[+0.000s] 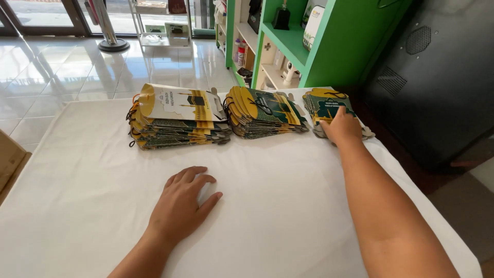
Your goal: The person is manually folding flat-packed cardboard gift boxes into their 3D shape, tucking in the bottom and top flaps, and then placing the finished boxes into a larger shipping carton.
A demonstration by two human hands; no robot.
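White cloth covers the tabletop (77,206). The right hand (342,126) lies, fingers spread, on the small right stack (327,105) of flat green-and-yellow boxes, seemingly picking one off; lifting it next needs a pinch. The left hand (180,206) rests flat and empty on the cloth.

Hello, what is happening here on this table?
A person works at a table with a white cloth. The right hand rests on the smallest, rightmost stack of flat yellow-green cartons. The left hand lies flat on the cloth. Two taller stacks sit beside it.
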